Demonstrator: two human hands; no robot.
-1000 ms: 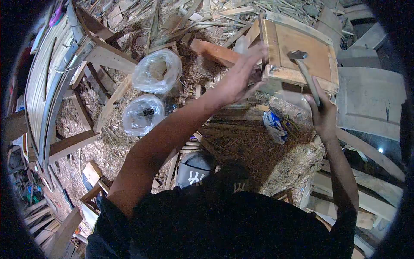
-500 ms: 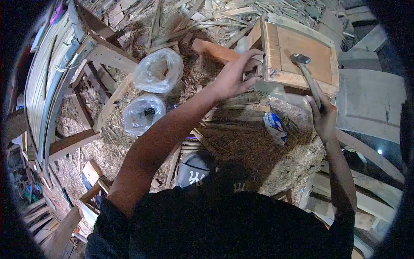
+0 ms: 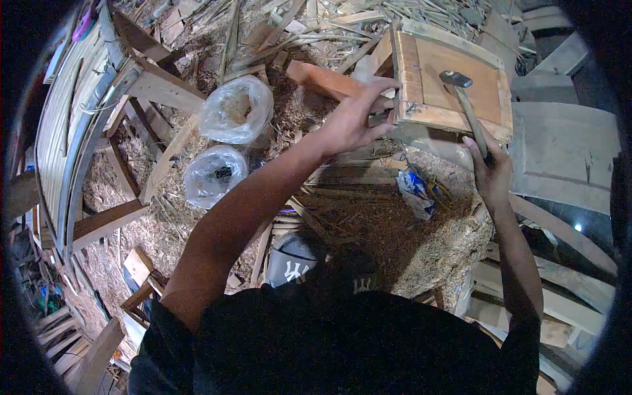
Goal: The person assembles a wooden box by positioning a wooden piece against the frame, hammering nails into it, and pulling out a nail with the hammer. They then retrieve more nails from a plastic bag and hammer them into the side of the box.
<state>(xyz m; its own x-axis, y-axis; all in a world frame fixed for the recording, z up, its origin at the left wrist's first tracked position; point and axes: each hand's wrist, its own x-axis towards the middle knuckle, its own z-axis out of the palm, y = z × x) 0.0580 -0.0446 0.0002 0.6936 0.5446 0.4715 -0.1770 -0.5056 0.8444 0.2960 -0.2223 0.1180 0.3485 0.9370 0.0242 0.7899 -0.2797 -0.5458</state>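
My right hand (image 3: 492, 172) is closed round the wooden handle of a hammer (image 3: 471, 118). The metal head lies over the face of a framed wooden panel (image 3: 454, 76), which forms the front of a box-like piece. My left hand (image 3: 359, 122) is at the panel's left edge, fingers bent and thumb below, gripping that edge. Its fingertips are partly hidden there. Behind my left hand, an orange-brown board (image 3: 322, 79) lies at a slant.
Two containers lined with clear plastic, an upper one (image 3: 236, 108) and a lower one (image 3: 215, 176), stand on the shavings-strewn floor. A crumpled blue-and-white wrapper (image 3: 416, 192) lies below the panel. Wooden frames (image 3: 108, 224) are at left, pale panels (image 3: 563, 158) at right.
The hammer head has shifted slightly up and left and turned over the panel. My left hand stays at the panel's edge. The whole view has shifted slightly.
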